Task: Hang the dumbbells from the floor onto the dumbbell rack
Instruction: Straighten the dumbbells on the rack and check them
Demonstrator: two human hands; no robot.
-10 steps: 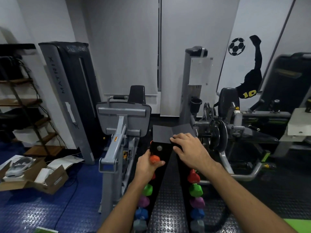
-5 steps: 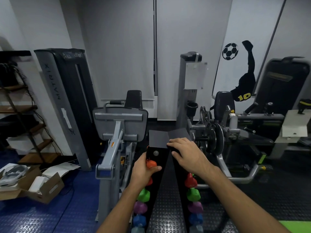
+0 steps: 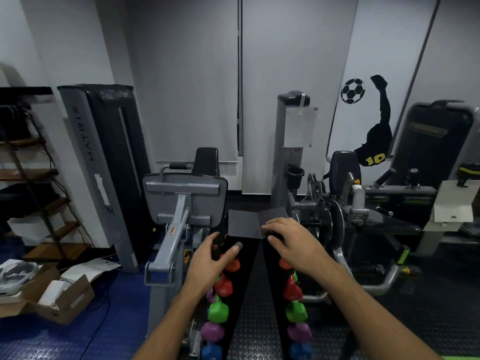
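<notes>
The left hand is at the top of the tall black A-frame dumbbell rack, its fingers curled loosely round the end of the small orange neoprene dumbbell in the topmost slot, thumb up by the bolt head; that grip looks light rather than firm, though the hand hides much of the weight, so I can't be sure it is fully seated. The right hand lies flat, fingers fairly straight, pressing on the rack's black top plate just across from the left grip, holding nothing.

To finish this well, I'd keep the right palm steadying the frame while the left eases the orange handle down until both heads sit outside the rails, then let go without a tug, since a narrow rack like this could rock.

Counting downward from the left grip on the near rail: one orange, one red dumbbell marked 2, one green dumbbell, one purple dumbbell, one blue dumbbell. The rail below the right hand shows matching heads: an orange sliver, red, green, purple, blue. That makes five pairs of ends in view. No dumbbell shows on the studded black rubber floor between the rails.
</notes>
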